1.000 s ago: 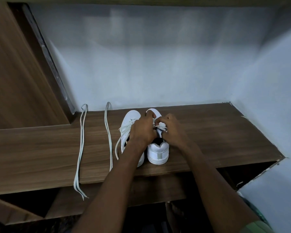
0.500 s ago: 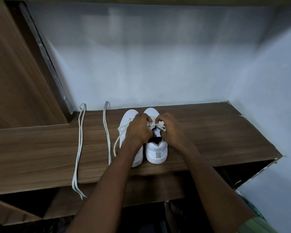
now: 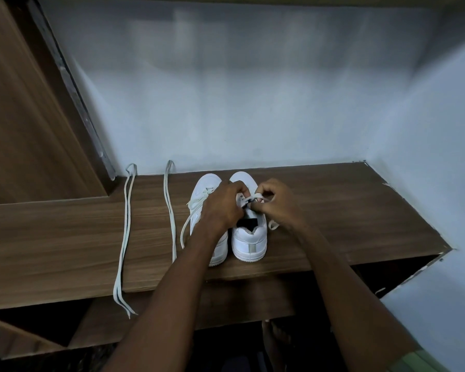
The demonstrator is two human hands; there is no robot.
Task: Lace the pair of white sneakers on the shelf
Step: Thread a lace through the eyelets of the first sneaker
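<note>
A pale blue-white wall (image 3: 253, 103) rises behind the wooden shelf and serves as the landmark here; to its right a second pale wall (image 3: 440, 170) meets it at a corner and runs toward the camera; to its left a brown wood-grain panel (image 3: 24, 116) leans across the upper left, edged by a dark, rough strip (image 3: 73, 95) where it meets the wall; below and in front of the wall, under the shelf, a lower wooden board (image 3: 247, 299) spans a dark recess; at the lower left another slanted wooden piece (image 3: 16, 342) shows; a bare foot (image 3: 275, 342) is dimly visible in the dark space at the bottom; a green sleeve edge (image 3: 424, 362) sits in the bottom right corner.
</note>
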